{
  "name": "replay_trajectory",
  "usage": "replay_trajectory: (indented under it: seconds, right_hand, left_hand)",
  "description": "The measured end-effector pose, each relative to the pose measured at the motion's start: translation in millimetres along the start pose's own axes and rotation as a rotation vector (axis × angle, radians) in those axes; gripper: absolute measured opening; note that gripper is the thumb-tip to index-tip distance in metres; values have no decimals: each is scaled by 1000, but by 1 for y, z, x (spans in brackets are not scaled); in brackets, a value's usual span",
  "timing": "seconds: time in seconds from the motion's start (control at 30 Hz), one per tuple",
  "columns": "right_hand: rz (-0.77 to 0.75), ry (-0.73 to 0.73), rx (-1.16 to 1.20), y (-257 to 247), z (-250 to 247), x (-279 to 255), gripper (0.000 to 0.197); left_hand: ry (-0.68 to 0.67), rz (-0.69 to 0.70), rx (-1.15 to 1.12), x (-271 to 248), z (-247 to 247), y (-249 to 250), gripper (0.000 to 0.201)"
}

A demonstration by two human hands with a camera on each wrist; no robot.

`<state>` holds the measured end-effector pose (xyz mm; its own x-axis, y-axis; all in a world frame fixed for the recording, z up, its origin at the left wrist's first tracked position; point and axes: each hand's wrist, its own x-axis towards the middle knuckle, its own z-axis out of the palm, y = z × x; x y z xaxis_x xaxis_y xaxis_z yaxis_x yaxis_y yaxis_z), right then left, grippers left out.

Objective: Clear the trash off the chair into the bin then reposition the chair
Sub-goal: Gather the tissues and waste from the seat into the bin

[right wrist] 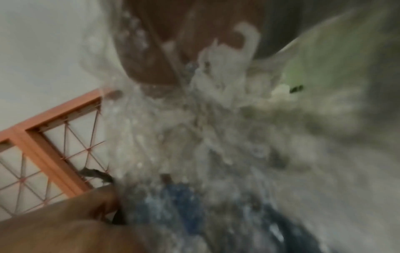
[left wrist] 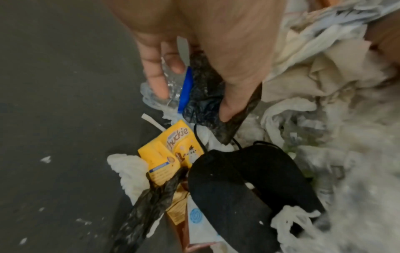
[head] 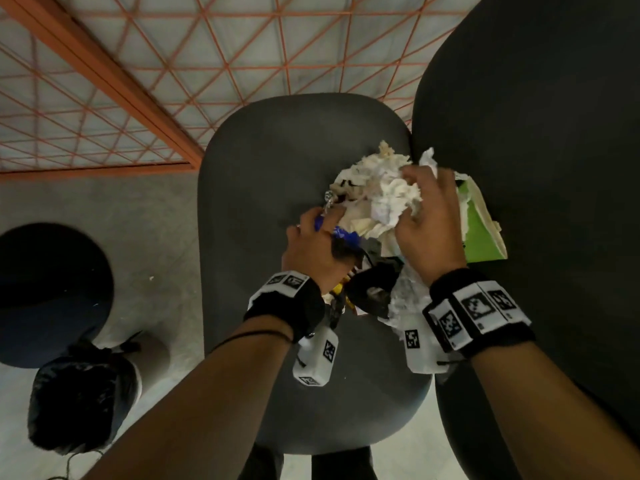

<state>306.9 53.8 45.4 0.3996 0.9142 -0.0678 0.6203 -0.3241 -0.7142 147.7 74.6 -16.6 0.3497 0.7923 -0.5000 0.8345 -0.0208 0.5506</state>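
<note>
A pile of trash lies on the grey chair seat: crumpled white tissue, a blue wrapper, a black face mask and a green box. My left hand grips the pile's left side. In the left wrist view, my left hand pinches the blue wrapper and black plastic between fingers and thumb. A yellow drink carton and the mask lie below it. My right hand curls round the tissue. The right wrist view is blurred.
The bin, lined with a black bag, stands on the floor at lower left, beside a dark round stool. The chair's black backrest rises on the right. An orange metal grille runs behind the chair. Paper bits dot the seat.
</note>
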Motion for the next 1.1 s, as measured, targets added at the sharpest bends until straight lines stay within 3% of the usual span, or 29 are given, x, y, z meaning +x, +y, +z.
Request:
replay_trajectory:
  seconds: [0.17,0.27,0.33,0.4,0.63,0.73,0.8,0.9,1.0,1.1]
  right_hand:
    - [182,-24,-224,13,-22,-6,62]
    - [294,-203,-362,13,-17,-8,84]
    - [322,-325,-459,16,-10,-8,95]
    - [341,-331,-489,19,-7,-5,90]
    - [257,-86,-115,14,-29,-11,48]
    - [328,35,17,3,-50,-17,40]
    - [360,102,-59,5,-62,-22,54]
    - [454,31,-243,5,-64,-31,78]
    - [421,-75,-399,6,-44,-41,89]
    - [501,-36,-392,7,-33,-38,96]
  left_hand:
    - [14,41,417,17,3,6,77]
    - [-133,40,491,26,6,5,85]
    - [-222,-5,446,28,6,6,87]
    - [-227,-10,399,24,4,3,88]
    - [-105,-85,-25,-21,-23,-41,79]
    - [-54,-104,-241,-44,-34,-52,66]
    - [-26,-99,-341,-59,-36,-58,63]
    - [-9,-102,-390,-74,-26,-69,66]
    - [-43,-131,-397,-81,-6,-77,65]
    - [-104,-146,-419,-83,11,-78,68]
